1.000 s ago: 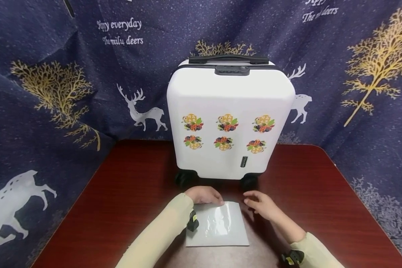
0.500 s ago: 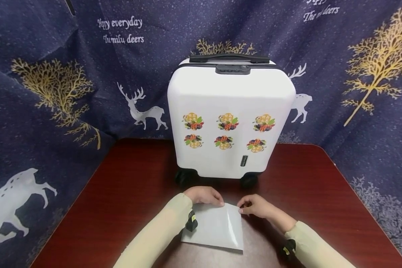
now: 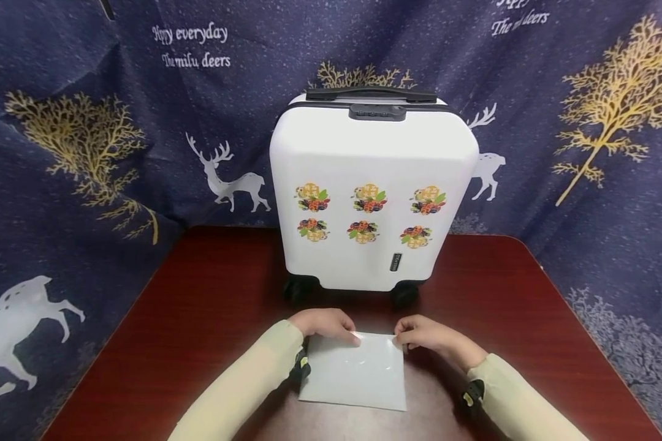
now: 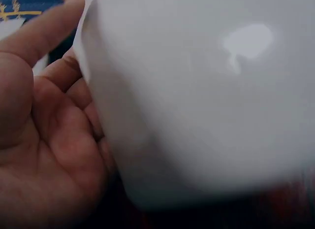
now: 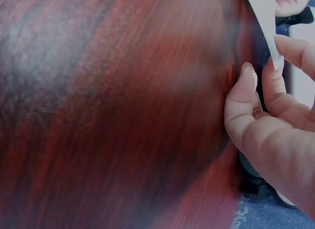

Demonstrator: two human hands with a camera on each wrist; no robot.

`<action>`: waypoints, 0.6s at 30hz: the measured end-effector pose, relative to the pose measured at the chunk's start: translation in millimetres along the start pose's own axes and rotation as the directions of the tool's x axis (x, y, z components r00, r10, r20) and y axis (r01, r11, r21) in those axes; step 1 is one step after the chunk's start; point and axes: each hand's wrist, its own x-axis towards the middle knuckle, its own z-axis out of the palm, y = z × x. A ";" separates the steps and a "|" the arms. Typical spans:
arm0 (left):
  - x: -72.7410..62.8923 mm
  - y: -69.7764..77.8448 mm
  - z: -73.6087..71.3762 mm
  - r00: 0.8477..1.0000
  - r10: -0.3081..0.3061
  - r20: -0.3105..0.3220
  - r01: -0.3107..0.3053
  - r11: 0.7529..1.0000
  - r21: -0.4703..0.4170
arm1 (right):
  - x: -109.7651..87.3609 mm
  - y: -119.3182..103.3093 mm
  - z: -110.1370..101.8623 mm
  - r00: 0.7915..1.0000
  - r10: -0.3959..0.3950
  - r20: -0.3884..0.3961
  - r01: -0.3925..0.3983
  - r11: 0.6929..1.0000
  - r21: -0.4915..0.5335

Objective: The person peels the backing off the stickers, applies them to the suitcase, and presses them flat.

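A glossy white sheet is held low over the near part of the table in the head view. My left hand pinches its far edge left of the middle. At the far right corner, the thumb and fingers of my right hand grip the sheet. The left wrist view has the sheet close up, its near side curving, with my left hand at its edge. Only a narrow strip of the sheet shows beside my right hand in the right wrist view.
A white suitcase stands upright behind the hands, with two rows of fruit stickers on its front. It rests on black wheels on a dark red wooden table. A blue patterned cloth hangs behind.
My right hand has moved left to the sheet's far right corner and now grips it. The sheet has shifted slightly. My left hand has stayed on the far edge, moving a little left.
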 end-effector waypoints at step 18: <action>-60.6 -70.8 -11.6 0.996 -0.085 0.007 0.062 0.655 -0.753 | -1.7 0.4 6.8 0.985 0.090 -0.148 -0.054 0.971 0.232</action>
